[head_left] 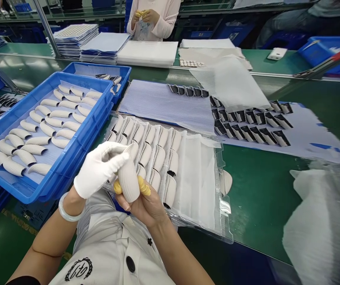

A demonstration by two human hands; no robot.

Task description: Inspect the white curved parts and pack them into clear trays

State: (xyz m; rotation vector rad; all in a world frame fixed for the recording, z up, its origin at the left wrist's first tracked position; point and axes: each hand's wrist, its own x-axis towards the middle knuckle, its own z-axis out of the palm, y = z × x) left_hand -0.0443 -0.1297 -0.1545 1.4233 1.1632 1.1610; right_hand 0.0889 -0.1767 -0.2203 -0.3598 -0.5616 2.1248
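Observation:
Between my hands is a cream, curved, ribbed shell piece (129,180), its rounded outer side facing up. My left hand (98,168), in a white glove, pinches the narrow upper end between thumb and fingers. From below, my right hand (150,206) grips the wider end, with yellow finger covers on its fingers. Just beyond lies a transparent plastic tray (225,227) with rows of similar cream pieces (158,158) between white sheets. To the left, a blue crate (65,174) holds many loose ribbed pieces (60,114) on a pale liner.
Dark-lined pieces (254,118) lie in rows on a pale sheet (312,134) at the right. A plastic bag (321,225) hangs over the bench's right side. A smaller blue crate (125,75) and paper stacks (147,53) stand farther back. Opposite, a person (154,19) handles something small.

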